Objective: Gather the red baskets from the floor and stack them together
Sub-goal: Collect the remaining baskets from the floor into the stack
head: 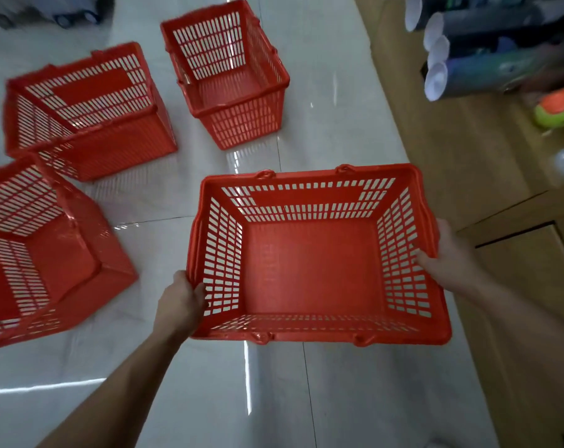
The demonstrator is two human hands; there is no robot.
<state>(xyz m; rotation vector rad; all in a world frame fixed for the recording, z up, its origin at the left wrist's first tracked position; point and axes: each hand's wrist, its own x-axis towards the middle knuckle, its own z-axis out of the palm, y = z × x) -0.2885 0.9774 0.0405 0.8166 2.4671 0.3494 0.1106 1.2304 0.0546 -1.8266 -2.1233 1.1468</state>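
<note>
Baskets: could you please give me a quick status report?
Left hand and right hand grip the near basket. Three baskets unstacked on floor. Nothing blocking.

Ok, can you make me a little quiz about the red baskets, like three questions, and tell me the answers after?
1. How many red baskets can you see altogether?
2. True or false: the held basket has groceries inside it.
3. Which hands grip the held basket? A) only the left hand B) only the right hand C) both, one on each short side

Key:
1. Four: the one being held, the far basket, the middle-left basket and the near-left basket.
2. False, it is empty.
3. C
</note>
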